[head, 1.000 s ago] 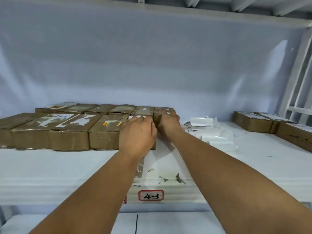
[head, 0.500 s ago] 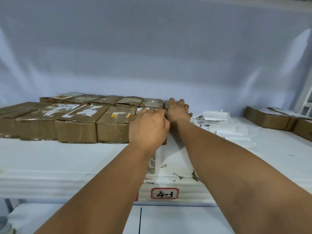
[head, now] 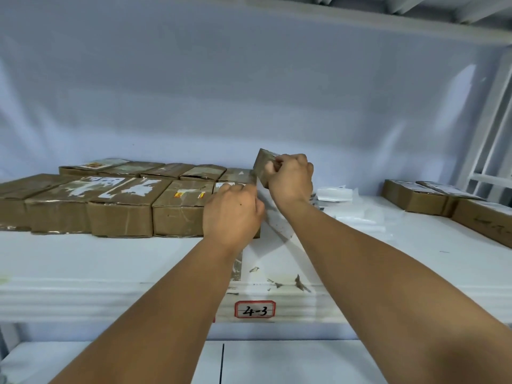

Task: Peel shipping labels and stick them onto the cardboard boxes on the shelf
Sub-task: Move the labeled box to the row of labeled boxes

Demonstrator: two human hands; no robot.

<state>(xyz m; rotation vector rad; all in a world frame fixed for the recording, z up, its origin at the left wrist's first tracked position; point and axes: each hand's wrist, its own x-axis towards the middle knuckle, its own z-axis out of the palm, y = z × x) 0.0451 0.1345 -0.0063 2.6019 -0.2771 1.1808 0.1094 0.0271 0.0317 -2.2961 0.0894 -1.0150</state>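
Observation:
Brown cardboard boxes (head: 122, 214) lie in two rows on the left of the white shelf (head: 110, 273), several with torn white label scraps on top. My right hand (head: 292, 178) grips one small box (head: 262, 165) and holds it tilted above the right end of the back row. My left hand (head: 231, 212) lies knuckles-up over the rightmost box of the front row (head: 223, 185); its fingertips are hidden. A loose pile of white labels and backing sheets (head: 335, 195) sits on the shelf just right of my right hand.
Three more cardboard boxes (head: 412, 198) stand at the shelf's right end. A red-framed tag reading 4-3 (head: 255, 310) marks the shelf's front edge. White uprights (head: 487, 134) rise at the far right, another shelf board runs overhead, and a lower shelf shows below.
My right hand has lifted the end box of the back row up off the shelf and tilted it. My left hand has stayed over the front-row box.

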